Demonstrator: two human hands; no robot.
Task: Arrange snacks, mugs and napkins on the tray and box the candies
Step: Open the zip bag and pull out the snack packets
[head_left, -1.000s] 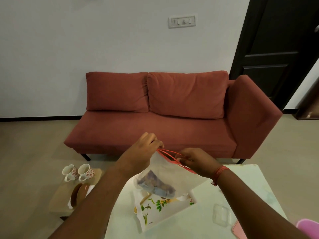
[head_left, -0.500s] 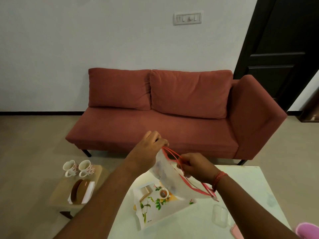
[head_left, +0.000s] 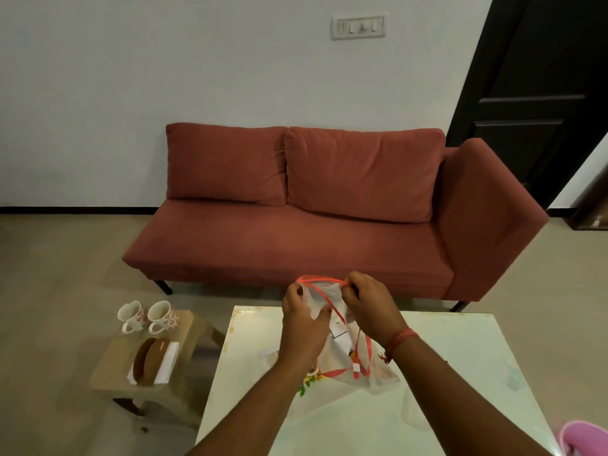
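Both hands, left [head_left: 301, 319] and right [head_left: 368, 304], pinched bag [head_left: 342, 337] mouth over table [head_left: 460, 373] far edge. Tray [head_left: 307, 385] mostly hidden under bag. Bag contents blurry. Mugs [head_left: 148, 315] on stool [head_left: 112, 373].

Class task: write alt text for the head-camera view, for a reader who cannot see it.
Two hands, left and right, grip the red-edged mouth of a clear plastic bag above a pale table. At left, two floral mugs and napkins sit on a low stool; behind stands a red sofa.
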